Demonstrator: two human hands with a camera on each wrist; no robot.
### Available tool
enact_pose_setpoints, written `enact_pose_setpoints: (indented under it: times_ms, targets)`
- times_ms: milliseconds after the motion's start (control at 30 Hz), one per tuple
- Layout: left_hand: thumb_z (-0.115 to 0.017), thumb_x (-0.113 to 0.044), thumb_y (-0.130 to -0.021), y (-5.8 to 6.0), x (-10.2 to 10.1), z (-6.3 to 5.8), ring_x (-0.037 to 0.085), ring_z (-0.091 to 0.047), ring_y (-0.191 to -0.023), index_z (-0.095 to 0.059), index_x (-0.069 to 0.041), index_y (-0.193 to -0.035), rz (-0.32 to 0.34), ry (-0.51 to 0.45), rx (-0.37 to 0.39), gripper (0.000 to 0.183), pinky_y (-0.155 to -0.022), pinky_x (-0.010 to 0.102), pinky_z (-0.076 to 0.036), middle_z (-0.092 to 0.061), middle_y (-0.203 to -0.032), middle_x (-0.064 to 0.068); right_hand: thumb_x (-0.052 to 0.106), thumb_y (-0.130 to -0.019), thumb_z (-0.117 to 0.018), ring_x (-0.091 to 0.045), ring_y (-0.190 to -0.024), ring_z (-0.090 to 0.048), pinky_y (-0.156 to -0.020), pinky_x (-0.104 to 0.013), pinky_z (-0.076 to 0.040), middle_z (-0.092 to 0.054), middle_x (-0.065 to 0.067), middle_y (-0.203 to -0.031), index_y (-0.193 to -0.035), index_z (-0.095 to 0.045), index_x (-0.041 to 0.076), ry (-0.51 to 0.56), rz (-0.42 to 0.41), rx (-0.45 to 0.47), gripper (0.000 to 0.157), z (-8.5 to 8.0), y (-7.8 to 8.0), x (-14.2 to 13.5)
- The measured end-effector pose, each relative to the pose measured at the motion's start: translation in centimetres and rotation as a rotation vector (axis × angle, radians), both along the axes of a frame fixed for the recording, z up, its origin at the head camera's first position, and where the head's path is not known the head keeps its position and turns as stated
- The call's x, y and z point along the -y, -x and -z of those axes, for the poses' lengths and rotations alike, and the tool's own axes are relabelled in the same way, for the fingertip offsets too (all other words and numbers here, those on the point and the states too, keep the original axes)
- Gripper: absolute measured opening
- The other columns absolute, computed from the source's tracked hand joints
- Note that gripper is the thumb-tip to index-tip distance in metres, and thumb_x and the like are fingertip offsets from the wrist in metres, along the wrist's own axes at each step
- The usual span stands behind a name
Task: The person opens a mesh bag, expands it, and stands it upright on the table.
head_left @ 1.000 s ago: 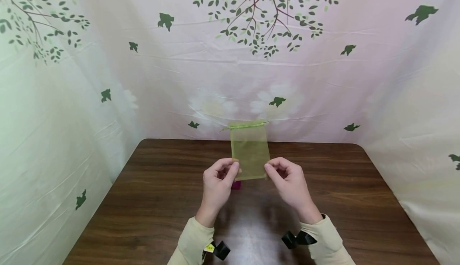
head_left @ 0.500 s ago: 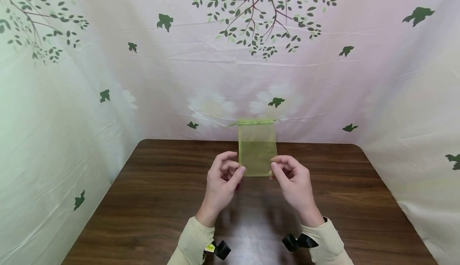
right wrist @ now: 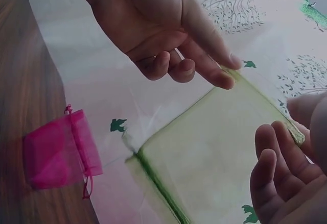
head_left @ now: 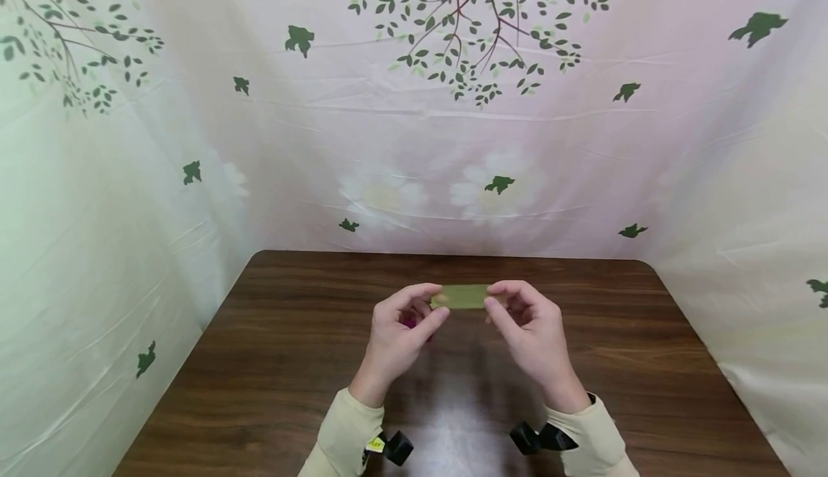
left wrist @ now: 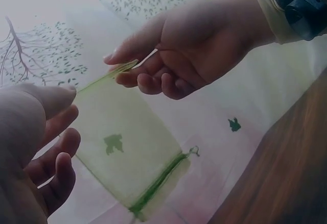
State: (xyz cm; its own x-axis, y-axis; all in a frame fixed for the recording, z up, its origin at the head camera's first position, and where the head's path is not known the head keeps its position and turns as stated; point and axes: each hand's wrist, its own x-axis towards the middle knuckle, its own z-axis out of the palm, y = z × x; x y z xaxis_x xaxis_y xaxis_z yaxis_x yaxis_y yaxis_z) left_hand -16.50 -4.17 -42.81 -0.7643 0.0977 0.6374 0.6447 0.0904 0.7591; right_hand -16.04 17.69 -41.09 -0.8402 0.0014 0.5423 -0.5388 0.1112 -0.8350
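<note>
A sheer green drawstring bag [head_left: 464, 297] is held up over the table between my two hands. My left hand [head_left: 396, 337] pinches one end corner between thumb and fingertips, and my right hand [head_left: 532, 340] pinches the other. In the left wrist view the green bag [left wrist: 127, 132] hangs flat, its gathered drawstring end away from the fingers. Behind my left hand lies a magenta drawstring bag [right wrist: 53, 152] on the table, mostly hidden in the head view. Whether the green bag contains anything cannot be seen; it looks flat.
The brown wooden table [head_left: 310, 376] has a far edge against a hanging cloth [head_left: 414, 139] printed with branches, birds and flowers. More cloth hangs at the left and right sides. A black camera [head_left: 397, 448] sits on each wrist.
The green bag has tipped from facing the head camera to a narrow, foreshortened strip. Earlier it shifted slightly right. Both hands keep their pinch, the left thumb a little farther right.
</note>
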Motion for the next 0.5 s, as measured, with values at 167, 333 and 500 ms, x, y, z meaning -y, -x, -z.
enact_pose_setpoints:
  times_ms: [167, 333, 500]
  targets:
    - [-0.079, -0.003, -0.093, 0.11, 0.03, -0.11, 0.012, -0.058, -0.052, -0.076, -0.006, -0.115, -0.005, 0.0, -0.026, 0.022, -0.045, 0.027, -0.051, -0.069, -0.075, 0.007, -0.01, -0.085, -0.081, -0.012, -0.062, -0.062, -0.052, -0.022, -0.049, -0.074, -0.007, -0.083, -0.114, -0.073, 0.004, -0.024, -0.027, -0.031, 0.033, -0.33, -0.22, -0.13]
    - [-0.08, -0.003, -0.092, 0.1, 0.14, -0.39, 0.013, -0.058, -0.052, -0.077, -0.006, -0.113, 0.004, 0.008, -0.031, 0.022, -0.045, 0.029, -0.053, -0.068, -0.073, 0.007, -0.008, -0.087, -0.081, -0.011, -0.063, -0.067, -0.05, -0.022, -0.048, -0.074, -0.008, -0.076, -0.115, -0.074, 0.006, -0.07, -0.021, -0.055, 0.032, -0.45, -0.12, -0.17]
    - [-0.082, -0.007, -0.092, 0.02, 0.14, -0.8, 0.014, -0.06, -0.056, -0.079, -0.008, -0.112, -0.031, 0.022, -0.003, 0.02, -0.048, 0.031, -0.054, -0.071, -0.076, 0.006, -0.007, -0.086, -0.082, -0.014, -0.064, -0.07, -0.051, -0.021, -0.05, -0.078, -0.009, -0.083, -0.116, -0.075, 0.007, -0.094, -0.024, -0.064, 0.034, -0.71, -0.03, -0.19]
